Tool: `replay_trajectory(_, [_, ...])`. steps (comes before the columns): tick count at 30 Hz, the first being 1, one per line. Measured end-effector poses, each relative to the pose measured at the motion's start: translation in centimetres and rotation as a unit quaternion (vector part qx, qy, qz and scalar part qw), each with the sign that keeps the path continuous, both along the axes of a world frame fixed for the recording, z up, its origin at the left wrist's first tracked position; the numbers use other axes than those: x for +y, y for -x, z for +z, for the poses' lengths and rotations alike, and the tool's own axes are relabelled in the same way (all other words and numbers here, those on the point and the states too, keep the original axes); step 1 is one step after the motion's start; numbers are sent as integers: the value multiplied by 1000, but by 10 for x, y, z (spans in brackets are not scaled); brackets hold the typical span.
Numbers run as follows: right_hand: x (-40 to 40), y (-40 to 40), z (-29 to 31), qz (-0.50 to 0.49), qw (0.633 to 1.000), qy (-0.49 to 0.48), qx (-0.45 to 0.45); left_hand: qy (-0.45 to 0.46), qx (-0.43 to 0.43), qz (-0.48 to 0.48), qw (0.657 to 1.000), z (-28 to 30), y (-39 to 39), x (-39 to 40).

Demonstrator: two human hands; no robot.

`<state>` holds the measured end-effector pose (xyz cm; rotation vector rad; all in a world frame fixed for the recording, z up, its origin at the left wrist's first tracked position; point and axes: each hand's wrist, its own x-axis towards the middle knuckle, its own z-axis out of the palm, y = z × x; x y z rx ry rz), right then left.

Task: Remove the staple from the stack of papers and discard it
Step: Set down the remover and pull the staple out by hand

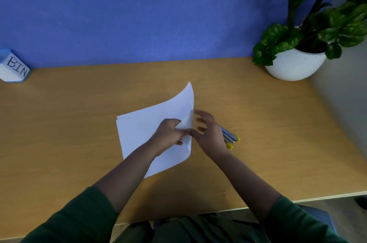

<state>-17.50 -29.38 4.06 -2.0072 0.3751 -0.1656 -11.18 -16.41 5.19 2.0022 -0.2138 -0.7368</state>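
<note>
Head view: stack of papers point(147, 129) is pinched by left hand point(168, 133), right hand point(208, 129) spread; tearing is risked if the unseen staple is yanked.

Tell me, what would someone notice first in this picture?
Probably the white stack of papers in the middle of the wooden desk, with the left hand pinching its right edge and the right hand spread open beside it. Then the leafy plant at the back right, and the box marked BIN at far left.
</note>
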Motion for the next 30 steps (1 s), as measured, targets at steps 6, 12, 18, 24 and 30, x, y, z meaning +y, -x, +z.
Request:
replay_trajectory(6, [-21,-8,2,196,900,386,-45,-239,-389,-153,876,9,10,-5])
replay_trajectory(12, [-7,6,-5,60,924,361,-109,-215,-517,-156,814,2,14,3])
replay_trajectory(18, [8,20,-15,18,941,311,-132,-20,-358,43,933,-27,26,12])
replay_trajectory(24, [13,26,-21,32,932,335,-130,217,223,286,906,-18,33,11])
replay_trajectory(30, [12,31,-30,127,959,237,-95,127,188,274,934,-18,31,11])
